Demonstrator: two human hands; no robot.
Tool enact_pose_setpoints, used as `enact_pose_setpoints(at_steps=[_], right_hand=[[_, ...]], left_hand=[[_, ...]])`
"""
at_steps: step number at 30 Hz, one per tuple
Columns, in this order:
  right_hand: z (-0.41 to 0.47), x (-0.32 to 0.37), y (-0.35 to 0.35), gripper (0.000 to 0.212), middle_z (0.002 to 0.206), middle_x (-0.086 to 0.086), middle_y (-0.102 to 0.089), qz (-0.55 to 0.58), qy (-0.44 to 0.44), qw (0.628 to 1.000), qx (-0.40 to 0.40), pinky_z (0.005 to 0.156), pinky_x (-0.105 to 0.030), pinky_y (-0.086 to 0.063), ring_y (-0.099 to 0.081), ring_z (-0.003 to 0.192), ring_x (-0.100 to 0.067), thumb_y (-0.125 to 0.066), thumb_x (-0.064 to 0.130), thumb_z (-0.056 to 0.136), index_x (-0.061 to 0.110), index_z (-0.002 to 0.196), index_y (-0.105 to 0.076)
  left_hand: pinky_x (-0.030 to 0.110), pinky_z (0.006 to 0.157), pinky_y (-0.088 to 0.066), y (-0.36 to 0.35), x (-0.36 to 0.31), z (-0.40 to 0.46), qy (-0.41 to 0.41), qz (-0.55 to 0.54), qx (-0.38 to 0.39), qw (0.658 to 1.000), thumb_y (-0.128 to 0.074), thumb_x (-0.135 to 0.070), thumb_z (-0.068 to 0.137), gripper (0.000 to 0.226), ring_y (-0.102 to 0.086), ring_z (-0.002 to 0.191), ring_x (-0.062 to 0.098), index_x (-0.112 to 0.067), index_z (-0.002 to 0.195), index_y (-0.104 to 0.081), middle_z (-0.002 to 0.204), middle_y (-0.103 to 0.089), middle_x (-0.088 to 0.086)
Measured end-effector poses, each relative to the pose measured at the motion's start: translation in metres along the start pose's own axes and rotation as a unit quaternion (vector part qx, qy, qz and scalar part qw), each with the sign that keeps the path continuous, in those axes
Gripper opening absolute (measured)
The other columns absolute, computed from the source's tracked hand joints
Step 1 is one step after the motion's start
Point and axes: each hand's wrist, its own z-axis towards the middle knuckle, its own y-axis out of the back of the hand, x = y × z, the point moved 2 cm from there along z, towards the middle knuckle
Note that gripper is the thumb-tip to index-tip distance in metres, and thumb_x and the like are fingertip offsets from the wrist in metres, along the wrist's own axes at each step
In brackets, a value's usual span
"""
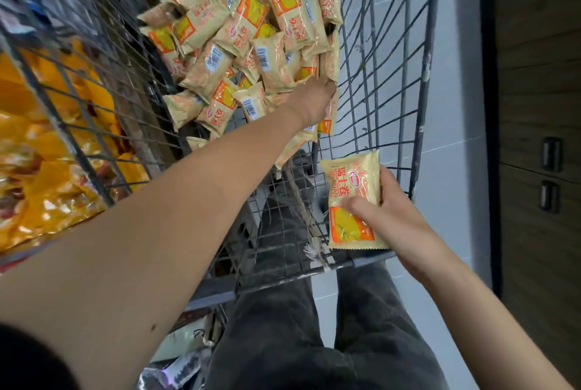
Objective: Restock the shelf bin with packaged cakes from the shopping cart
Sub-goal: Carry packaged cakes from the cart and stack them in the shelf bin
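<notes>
A grey wire shopping cart (386, 53) holds a heap of beige and orange packaged cakes (251, 40) piled at its far end. My left hand (314, 100) reaches deep into the cart at the heap's right side, and its fingers close around a cake pack (330, 65) lying against the cart's right wall. Lower right, over the cart's near corner, my right hand (390, 213) grips another cake pack (352, 197), thumb across its front. The shelf bin is not in view.
Orange snack bags (47, 150) fill a wire rack to the left of the cart. A dark wooden cabinet (540, 106) stands on the right, past a strip of pale tiled floor (452, 106). My legs in dark trousers (314, 342) are at the cart's near end.
</notes>
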Motion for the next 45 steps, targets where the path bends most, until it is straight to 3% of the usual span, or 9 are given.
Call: enact_pose_setpoints(at_steps=[5,9,11,15,24,28,34,38,45], right_hand=[[-0.001,0.002,-0.001,0.054,0.114,0.007,-0.063,-0.007,0.01,1.0,-0.005,0.08,-0.036,-0.057,-0.068,0.092,-0.011,-0.067,0.026,0.081,0.039,0.127,-0.04],[-0.007,0.002,-0.004,0.055,0.111,0.009,-0.063,-0.018,0.013,1.0,-0.001,0.074,-0.031,-0.058,-0.069,0.087,-0.008,-0.068,0.027,0.082,0.038,0.127,-0.039],[-0.011,0.002,-0.004,0.055,0.109,0.012,-0.064,-0.032,0.015,0.999,-0.003,0.076,-0.032,-0.058,-0.069,0.086,-0.007,-0.067,0.029,0.082,0.039,0.127,-0.038],[-0.022,0.007,-0.004,0.051,0.104,0.014,-0.064,-0.035,0.032,0.999,0.001,0.065,-0.021,-0.055,-0.069,0.08,-0.002,-0.066,0.026,0.084,0.037,0.126,-0.039],[-0.078,0.021,0.0,0.047,0.11,0.008,-0.061,-0.077,0.104,0.991,0.038,0.063,-0.019,-0.052,-0.065,0.09,-0.009,-0.063,0.02,0.087,0.036,0.123,-0.036],[-0.108,0.011,0.004,0.056,0.111,0.006,-0.06,-0.125,0.161,0.976,0.079,0.063,-0.019,-0.053,-0.065,0.09,-0.008,-0.063,0.018,0.087,0.031,0.133,-0.035],[-0.142,-0.024,0.021,0.05,0.108,0.01,-0.063,-0.245,0.214,0.928,0.182,0.06,-0.017,-0.05,-0.067,0.083,-0.005,-0.064,0.023,0.087,0.039,0.127,-0.038],[-0.166,-0.054,0.016,0.043,0.107,0.006,-0.065,-0.282,0.233,0.9,0.238,0.065,-0.024,-0.05,-0.067,0.087,-0.011,-0.064,0.017,0.087,0.032,0.123,-0.045],[-0.229,-0.113,-0.047,0.033,0.111,-0.005,-0.067,-0.382,0.227,0.817,0.366,0.074,-0.035,-0.054,-0.067,0.094,-0.022,-0.06,0.012,0.089,0.023,0.119,-0.052]], left_hand=[[0.045,0.105,-0.032,0.002,0.002,-0.009,-0.027,0.057,-0.043,0.997,-0.061,-0.013,0.085,0.035,-0.036,0.125,0.033,-0.004,0.118,-0.053,0.134,-0.043,0.016],[0.032,0.064,-0.04,-0.004,0.002,-0.026,-0.015,-0.049,-0.031,0.998,-0.059,-0.018,0.089,0.058,-0.059,0.091,0.026,-0.006,0.139,-0.032,0.098,-0.06,0.007],[0.027,0.066,-0.035,-0.005,0.003,-0.042,0.03,-0.135,-0.057,0.989,-0.062,-0.027,0.089,0.064,-0.059,0.096,0.028,-0.012,0.141,-0.03,0.107,-0.062,0.009],[0.029,0.065,-0.033,0.006,0.003,-0.092,0.086,-0.282,-0.157,0.942,-0.065,-0.038,0.085,0.037,-0.054,0.092,0.019,-0.012,0.111,-0.057,0.1,-0.059,0.003],[0.004,0.061,-0.036,0.034,-0.056,-0.274,0.194,-0.436,-0.284,0.832,-0.057,-0.05,0.082,0.019,-0.05,0.081,-0.018,-0.043,0.094,-0.043,0.089,-0.054,-0.029],[0.019,0.071,-0.046,0.027,-0.099,-0.342,0.253,-0.461,-0.328,0.785,-0.058,-0.048,0.081,0.018,-0.057,0.084,-0.009,-0.038,0.094,-0.049,0.091,-0.063,-0.02],[0.0,0.061,-0.037,-0.018,-0.2,-0.418,0.337,-0.502,-0.495,0.624,-0.063,-0.026,0.087,0.023,-0.052,0.078,-0.022,-0.043,0.089,-0.047,0.088,-0.059,-0.023],[0.012,0.077,-0.044,-0.08,-0.282,-0.465,0.379,-0.555,-0.604,0.428,-0.062,-0.019,0.09,0.027,-0.058,0.094,-0.006,-0.041,0.097,-0.049,0.103,-0.06,-0.019],[0.005,0.059,-0.04,-0.178,-0.4,-0.559,0.492,-0.521,-0.663,0.216,-0.065,-0.029,0.086,0.019,-0.057,0.08,-0.014,-0.04,0.095,-0.053,0.091,-0.063,-0.024]])
